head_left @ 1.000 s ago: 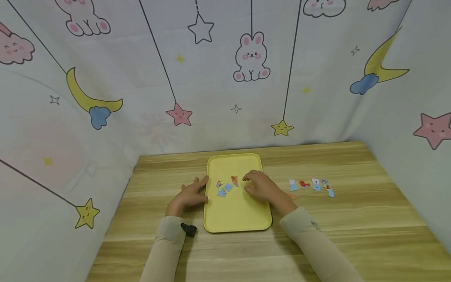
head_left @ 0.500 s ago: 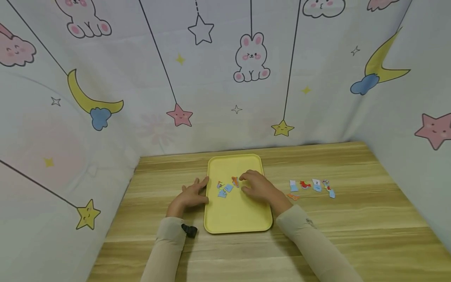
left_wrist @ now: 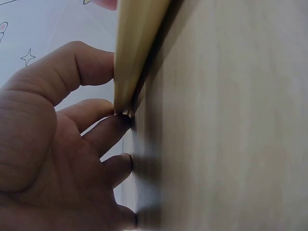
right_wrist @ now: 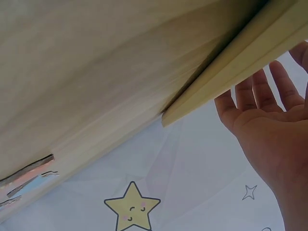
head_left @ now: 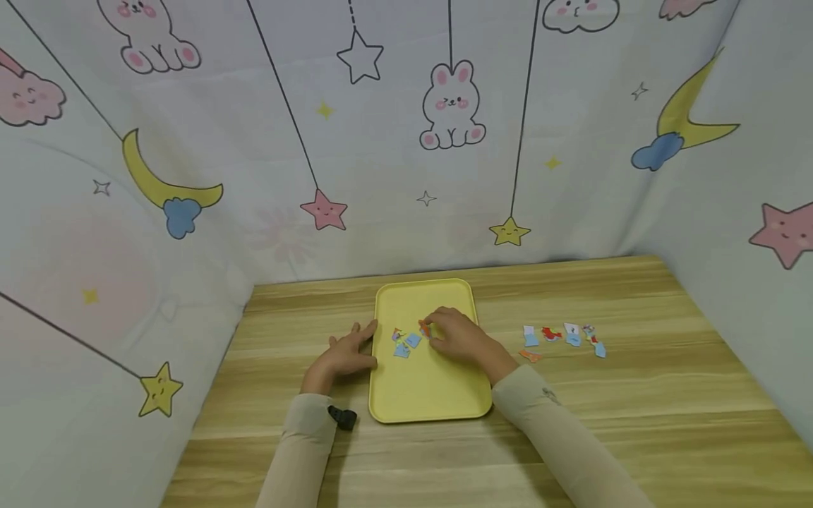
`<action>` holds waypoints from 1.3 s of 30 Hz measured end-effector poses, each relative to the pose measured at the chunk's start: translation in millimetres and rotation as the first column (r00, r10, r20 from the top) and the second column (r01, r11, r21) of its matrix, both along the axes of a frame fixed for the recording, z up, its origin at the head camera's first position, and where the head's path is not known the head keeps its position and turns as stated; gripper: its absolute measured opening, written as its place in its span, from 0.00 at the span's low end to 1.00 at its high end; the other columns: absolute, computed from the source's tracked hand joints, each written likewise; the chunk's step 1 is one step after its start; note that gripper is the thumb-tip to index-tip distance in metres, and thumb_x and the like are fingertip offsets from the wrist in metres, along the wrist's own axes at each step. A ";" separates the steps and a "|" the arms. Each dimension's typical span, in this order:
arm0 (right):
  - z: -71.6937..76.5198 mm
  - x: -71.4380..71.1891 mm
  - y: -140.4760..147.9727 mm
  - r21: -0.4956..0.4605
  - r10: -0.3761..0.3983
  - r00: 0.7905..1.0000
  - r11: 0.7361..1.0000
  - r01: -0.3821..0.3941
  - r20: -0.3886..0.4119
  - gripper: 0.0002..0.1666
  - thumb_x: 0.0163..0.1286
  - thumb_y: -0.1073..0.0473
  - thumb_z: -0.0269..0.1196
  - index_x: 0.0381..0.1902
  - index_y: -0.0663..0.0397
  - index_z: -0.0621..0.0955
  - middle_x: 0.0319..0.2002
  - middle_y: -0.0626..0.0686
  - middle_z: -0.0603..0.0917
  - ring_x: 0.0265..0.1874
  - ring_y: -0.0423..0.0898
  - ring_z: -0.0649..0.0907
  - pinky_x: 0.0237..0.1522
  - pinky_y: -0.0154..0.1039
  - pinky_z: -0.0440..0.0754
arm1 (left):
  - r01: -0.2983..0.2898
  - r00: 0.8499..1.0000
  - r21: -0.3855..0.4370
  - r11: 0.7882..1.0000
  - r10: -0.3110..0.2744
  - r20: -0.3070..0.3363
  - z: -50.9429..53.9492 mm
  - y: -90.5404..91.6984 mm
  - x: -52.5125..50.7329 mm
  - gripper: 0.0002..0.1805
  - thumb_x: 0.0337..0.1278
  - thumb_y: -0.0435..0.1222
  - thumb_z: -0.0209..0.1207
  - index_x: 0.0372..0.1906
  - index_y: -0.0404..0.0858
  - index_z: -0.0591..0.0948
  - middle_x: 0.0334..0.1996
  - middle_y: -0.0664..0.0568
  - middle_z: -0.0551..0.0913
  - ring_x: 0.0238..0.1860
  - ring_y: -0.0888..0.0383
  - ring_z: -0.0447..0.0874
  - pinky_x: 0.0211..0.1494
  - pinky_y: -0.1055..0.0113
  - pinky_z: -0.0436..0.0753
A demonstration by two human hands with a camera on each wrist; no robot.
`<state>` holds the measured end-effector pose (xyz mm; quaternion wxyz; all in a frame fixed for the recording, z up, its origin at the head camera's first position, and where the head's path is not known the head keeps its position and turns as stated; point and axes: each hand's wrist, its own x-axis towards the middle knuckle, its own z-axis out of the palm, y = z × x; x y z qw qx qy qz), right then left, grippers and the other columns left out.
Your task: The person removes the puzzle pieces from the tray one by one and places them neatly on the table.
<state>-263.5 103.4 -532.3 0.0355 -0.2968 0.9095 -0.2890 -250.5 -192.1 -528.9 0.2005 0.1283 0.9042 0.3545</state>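
A yellow tray (head_left: 422,395) lies on the table. On it, several small flat puzzle pieces form a loose cluster: an orange one (head_left: 424,327), a plain blue one (head_left: 413,341), a multicoloured one (head_left: 397,334) and a blue patterned one (head_left: 401,351). My right hand (head_left: 462,337) reaches over the tray, thumb and forefinger at the right side of the orange piece; whether they pinch it is unclear. Beyond the tray's rim in the right wrist view, its fingertips are hidden. My left hand (head_left: 346,355) touches the tray's left edge with thumb and forefinger, other fingertips resting on the table.
Right of the tray, more puzzle pieces lie on the wooden table (head_left: 635,395): a red one (head_left: 551,334), an orange one (head_left: 530,355), a white-and-blue one (head_left: 572,334) and several others. A patterned white cloth (head_left: 381,155) hangs behind and at both sides.
My right hand has moved left across the tray until its fingertips reach the orange puzzle piece. The left hand stays at the tray's edge, and the pieces look unmoved.
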 end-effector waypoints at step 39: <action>-4.2 -2.5 -7.8 0.139 0.021 0.996 0.990 -0.009 -0.087 0.18 0.75 0.60 0.67 0.61 0.53 0.84 0.53 0.52 0.86 0.53 0.54 0.81 0.49 0.54 0.80 | 0.002 1.000 -0.005 1.000 -0.002 -0.011 -4.6 -1.4 -1.4 0.55 0.49 0.37 0.68 0.85 0.39 0.58 0.82 0.39 0.59 0.85 0.40 0.39 0.76 0.28 0.24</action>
